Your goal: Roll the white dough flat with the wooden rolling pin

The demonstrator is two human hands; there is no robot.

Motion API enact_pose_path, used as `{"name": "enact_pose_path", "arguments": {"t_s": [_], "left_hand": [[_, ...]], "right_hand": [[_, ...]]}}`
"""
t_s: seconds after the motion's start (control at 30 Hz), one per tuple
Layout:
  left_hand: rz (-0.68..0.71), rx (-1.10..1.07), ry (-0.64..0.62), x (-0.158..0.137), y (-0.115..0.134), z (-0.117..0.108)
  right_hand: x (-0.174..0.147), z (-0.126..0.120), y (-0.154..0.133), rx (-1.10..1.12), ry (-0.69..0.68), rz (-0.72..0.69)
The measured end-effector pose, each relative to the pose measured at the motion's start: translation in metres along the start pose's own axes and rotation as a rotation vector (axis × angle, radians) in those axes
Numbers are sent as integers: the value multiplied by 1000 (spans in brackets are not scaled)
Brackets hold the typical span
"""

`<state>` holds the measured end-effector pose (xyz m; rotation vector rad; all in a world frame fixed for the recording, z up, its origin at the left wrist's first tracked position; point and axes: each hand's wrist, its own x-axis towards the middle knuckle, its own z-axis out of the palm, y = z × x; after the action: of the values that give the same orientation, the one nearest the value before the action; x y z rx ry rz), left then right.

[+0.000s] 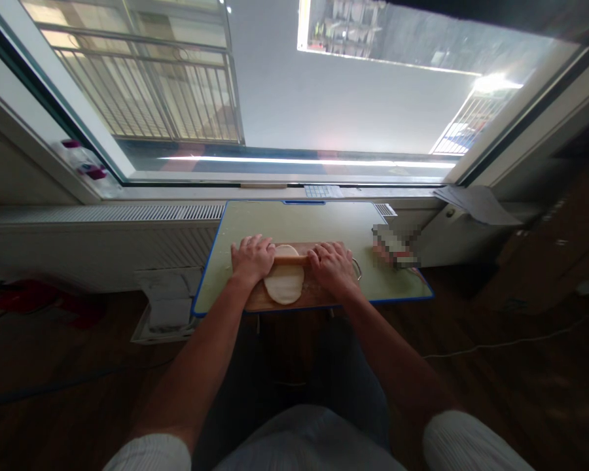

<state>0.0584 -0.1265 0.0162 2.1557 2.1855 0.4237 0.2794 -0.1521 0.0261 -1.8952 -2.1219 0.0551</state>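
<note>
A wooden rolling pin (290, 260) lies crosswise over a flat, pale oval of dough (285, 288). The dough rests on a brown wooden cutting board (319, 297) with a metal handle at its right end. On the pin's left end my left hand (253, 257) is closed. My right hand (332, 263) grips the other end, near the board's right side. Both hands hide the ends of the pin. Most of the dough shows on my side of the pin, and a small part lies beyond it.
Under the board is a pale green table (255, 219) with a blue edge. A blurred-out item (395, 248) lies on its right side. Behind stand a radiator (177, 212) and a large window. Papers (476, 203) lie at the right, and a bottle (84, 162) stands at the far left.
</note>
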Motion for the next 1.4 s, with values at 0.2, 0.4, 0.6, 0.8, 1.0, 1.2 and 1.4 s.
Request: {"name": "enact_pose_path", "arguments": {"t_s": [0.2, 0.4, 0.6, 0.8, 1.0, 1.2, 1.4], "left_hand": [[33, -12, 45, -16, 0, -1], [65, -22, 62, -28, -1, -2], [97, -21, 88, -40, -1, -4], [93, -61, 96, -49, -2, -4], [105, -76, 97, -60, -5, -1], [113, -91, 110, -75, -9, 1], [118, -93, 106, -94, -11, 0]], "right_hand": [[-12, 11, 4, 48, -16, 63], [-25, 17, 7, 43, 17, 63], [-36, 25, 12, 79, 67, 50], [-49, 26, 13, 97, 103, 20], [-60, 26, 13, 89, 116, 4], [-70, 28, 15, 74, 161, -31], [-80, 25, 14, 99, 158, -32]]}}
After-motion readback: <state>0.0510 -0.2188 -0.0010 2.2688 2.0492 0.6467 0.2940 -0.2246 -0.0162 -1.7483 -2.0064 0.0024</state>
